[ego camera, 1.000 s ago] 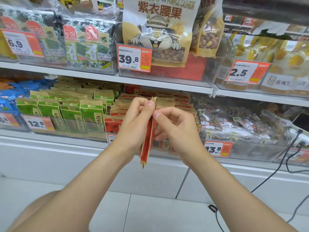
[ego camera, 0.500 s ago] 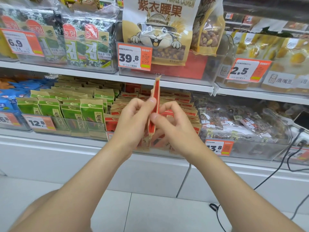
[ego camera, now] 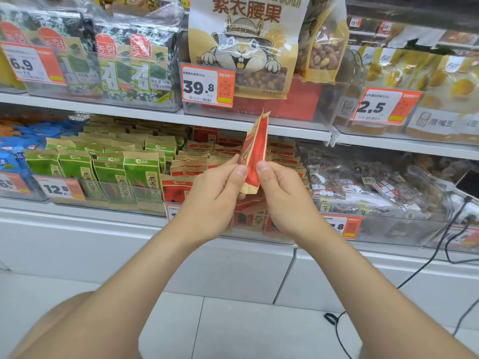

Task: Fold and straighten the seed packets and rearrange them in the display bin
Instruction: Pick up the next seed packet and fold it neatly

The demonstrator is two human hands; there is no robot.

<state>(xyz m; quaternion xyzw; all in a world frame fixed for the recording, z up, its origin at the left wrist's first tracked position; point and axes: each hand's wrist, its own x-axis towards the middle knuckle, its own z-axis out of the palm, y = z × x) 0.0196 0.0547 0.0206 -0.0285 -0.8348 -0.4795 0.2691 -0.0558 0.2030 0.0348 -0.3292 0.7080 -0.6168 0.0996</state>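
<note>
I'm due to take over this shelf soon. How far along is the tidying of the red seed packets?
Done: many red packets stand in rows in the display bin. In hand: one red packet, held upright before the bin, its lower end pinched between left hand and right hand. Left: finish straightening it and set it in the bin; whether others need work I cannot tell.

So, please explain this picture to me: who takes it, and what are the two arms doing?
There is no machine here. A person wears a camera on the head, so you look along their own arms. The left hand and the right hand both pinch the lower end of one red seed packet, held nearly upright before a shop shelf. Behind it, more red packets lie stacked in a clear bin; green packets stand to its left.
</note>
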